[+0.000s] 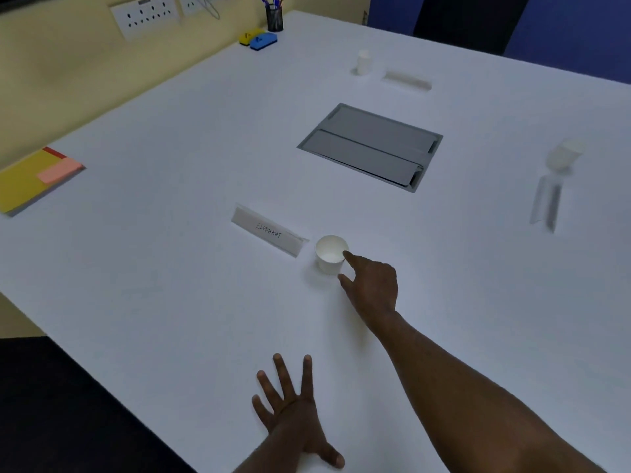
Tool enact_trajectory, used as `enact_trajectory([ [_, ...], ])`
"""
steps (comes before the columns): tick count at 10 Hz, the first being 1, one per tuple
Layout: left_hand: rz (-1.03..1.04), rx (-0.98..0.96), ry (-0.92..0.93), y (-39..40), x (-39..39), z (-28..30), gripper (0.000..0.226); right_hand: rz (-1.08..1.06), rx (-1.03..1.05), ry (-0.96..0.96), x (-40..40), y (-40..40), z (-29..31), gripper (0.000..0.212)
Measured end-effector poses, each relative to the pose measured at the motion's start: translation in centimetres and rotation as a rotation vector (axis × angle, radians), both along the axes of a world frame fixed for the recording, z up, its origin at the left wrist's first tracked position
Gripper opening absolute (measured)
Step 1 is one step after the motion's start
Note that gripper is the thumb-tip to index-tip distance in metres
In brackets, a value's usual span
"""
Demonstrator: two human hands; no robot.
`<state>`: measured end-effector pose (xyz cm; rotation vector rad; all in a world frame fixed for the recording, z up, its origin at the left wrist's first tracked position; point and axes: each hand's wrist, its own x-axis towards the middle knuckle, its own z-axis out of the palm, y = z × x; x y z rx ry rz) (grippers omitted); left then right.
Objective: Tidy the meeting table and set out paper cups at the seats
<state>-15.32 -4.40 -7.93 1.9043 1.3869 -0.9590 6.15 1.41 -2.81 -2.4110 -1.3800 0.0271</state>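
A white paper cup (329, 255) stands upright on the white meeting table (170, 268), just right of a folded name card reading "ELEPHANT" (268, 231). My right hand (372, 288) is at the cup's right side, forefinger touching the rim and thumb near the base, not closed around it. My left hand (293, 407) lies flat on the table near the front edge, fingers spread, holding nothing. A second paper cup (364, 62) stands at the far side beside another name card (407, 80). A third cup (565, 158) and card (548, 203) sit at the right, blurred.
A grey cable hatch (370, 146) is set in the table's middle. A yellow folder with pink sticky notes (32, 180) lies at the left edge. Yellow and blue board erasers (258, 39) and a mesh pen holder (275, 18) stand at the far corner by wall sockets (145, 16).
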Motion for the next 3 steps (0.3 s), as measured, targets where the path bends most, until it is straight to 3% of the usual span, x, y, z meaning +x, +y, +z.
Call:
enact_trajectory([
  [2,0.048,-0.006,-0.093,-0.1,-0.1,1.2,0.168,-0.144,0.002,0.159,-4.2,-8.3,-0.8,0.048],
  [3,0.092,0.306,-0.386,-1.6,-0.9,1.5,0.138,-0.163,-0.004,0.25,-8.0,-14.5,-2.4,0.036],
])
